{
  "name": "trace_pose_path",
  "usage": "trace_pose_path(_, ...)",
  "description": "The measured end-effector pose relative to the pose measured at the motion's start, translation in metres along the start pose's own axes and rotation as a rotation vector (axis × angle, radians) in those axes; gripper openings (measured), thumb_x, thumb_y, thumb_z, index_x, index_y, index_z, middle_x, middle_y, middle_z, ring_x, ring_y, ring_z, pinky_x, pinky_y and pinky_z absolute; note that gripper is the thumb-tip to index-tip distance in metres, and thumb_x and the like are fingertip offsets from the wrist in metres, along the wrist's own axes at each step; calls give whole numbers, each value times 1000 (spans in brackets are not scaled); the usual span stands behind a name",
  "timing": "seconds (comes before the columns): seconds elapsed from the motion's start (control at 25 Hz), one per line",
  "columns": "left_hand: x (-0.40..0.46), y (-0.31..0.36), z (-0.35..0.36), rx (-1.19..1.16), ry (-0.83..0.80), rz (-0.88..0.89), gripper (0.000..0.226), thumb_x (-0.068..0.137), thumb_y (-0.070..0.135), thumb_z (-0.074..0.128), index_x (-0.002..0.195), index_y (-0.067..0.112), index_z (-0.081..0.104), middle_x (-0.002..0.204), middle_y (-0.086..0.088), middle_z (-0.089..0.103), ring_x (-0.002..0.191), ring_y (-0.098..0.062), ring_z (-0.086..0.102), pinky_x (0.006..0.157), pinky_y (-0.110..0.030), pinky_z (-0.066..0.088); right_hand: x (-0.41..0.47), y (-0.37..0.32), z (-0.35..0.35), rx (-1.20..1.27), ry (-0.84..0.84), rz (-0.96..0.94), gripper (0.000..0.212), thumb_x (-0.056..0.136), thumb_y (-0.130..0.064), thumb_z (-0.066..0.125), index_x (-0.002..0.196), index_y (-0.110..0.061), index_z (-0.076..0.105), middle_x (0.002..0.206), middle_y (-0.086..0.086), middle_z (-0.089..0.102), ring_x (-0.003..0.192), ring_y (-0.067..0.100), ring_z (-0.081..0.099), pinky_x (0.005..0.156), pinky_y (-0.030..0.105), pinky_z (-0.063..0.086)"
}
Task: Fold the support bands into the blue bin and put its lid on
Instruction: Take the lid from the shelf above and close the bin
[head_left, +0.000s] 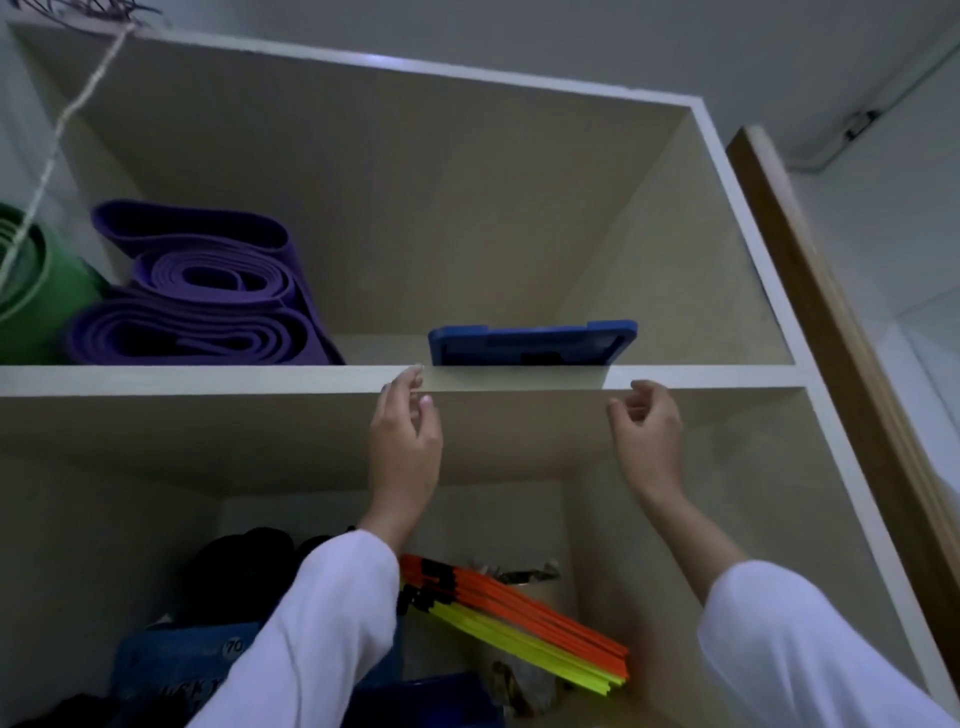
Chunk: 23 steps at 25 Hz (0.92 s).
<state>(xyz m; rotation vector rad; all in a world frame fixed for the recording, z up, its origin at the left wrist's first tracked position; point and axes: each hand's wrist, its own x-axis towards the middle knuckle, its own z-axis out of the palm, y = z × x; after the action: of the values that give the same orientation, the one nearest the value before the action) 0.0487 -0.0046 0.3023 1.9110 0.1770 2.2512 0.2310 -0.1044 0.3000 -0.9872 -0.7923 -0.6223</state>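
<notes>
A pale open cabinet (748, 249) stands against a white wall. On its upper shelf (208, 379) lies the blue lid (532, 344), right of rolled purple mats (208, 296). Both hands are raised just below the shelf edge — left hand (405, 441) and right hand (647, 431), fingers loosely curled and apart, holding nothing. Orange and yellow sticks (519, 613) lie in the lower compartment.

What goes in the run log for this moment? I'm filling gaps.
left hand open, below shelf edge | right hand open, empty | blue lid on upper shelf, untouched
</notes>
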Motion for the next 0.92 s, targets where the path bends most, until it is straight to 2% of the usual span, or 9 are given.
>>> trace_pose_path(0.12, 17, 11, 8, -16, -68, -55, 49, 98, 8, 36, 147, 10, 30, 148, -8, 39, 135, -20, 40, 110, -28, 34, 17, -18, -6, 9, -84, 44, 60, 90, -16, 54, 145, -11, 30, 136, 9, 48, 116, 19, 50, 100, 33, 39)
trace_pose_path(0.24, 21, 12, 15, -36, -152, -114, 53, 99, 9, 32, 151, 14, 18, 157, -4, 26, 145, -17, 26, 119, -33, 23, 21, -29, -9, 31, -191, 64, 70, 90, -18, 53, 151, -19, 17, 150, 4, 36, 135, 15, 39, 108, 31, 33)
trace_pose_path(0.36, 24, 10, 20, -81, -172, -157, 55, 98, 7, 32, 151, 15, 16, 157, -4, 26, 146, -18, 24, 120, -36, 22, 18, -35, -13, 32, -262, 31, 65, 91, -14, 52, 149, -22, 23, 148, 1, 40, 137, 18, 37, 105, 26, 33)
trace_pose_path(0.44, 25, 10, 22, -108, -160, -177, 56, 98, 7, 33, 151, 14, 16, 156, -4, 27, 145, -20, 25, 120, -36, 23, 15, -38, -13, 45, -283, 7, 54, 91, -10, 50, 142, -24, 35, 130, -4, 52, 128, 19, 46, 96, 23, 37)
trace_pose_path(0.52, 25, 11, 23, -125, -156, -186, 55, 98, 8, 33, 151, 14, 16, 156, -4, 28, 144, -19, 26, 120, -35, 23, 15, -37, -11, 89, -282, -6, 51, 91, -9, 49, 139, -24, 38, 115, -14, 47, 114, 10, 50, 89, 18, 34)
trace_pose_path(0.6, 23, 11, 23, -134, -154, -191, 56, 98, 8, 33, 151, 15, 16, 156, -5, 29, 144, -18, 27, 118, -31, 24, 15, -32, -8, 121, -274, -5, 51, 91, -9, 50, 138, -24, 39, 116, -18, 43, 102, 1, 44, 88, 17, 32)
trace_pose_path(0.76, 21, 10, 23, -115, -165, -213, 56, 98, 9, 34, 151, 15, 17, 154, -7, 30, 142, -20, 30, 118, -31, 26, 18, -24, -3, 157, -273, -2, 56, 87, -10, 53, 139, -24, 37, 126, -14, 47, 113, -2, 42, 95, 20, 32)
trace_pose_path(0.92, 21, 11, 23, -116, -154, -231, 56, 97, 9, 34, 151, 16, 19, 150, -8, 38, 130, -29, 45, 112, -37, 36, 21, -20, -1, 171, -295, 18, 65, 86, -10, 53, 144, -25, 28, 142, -4, 46, 134, 7, 39, 111, 30, 33)
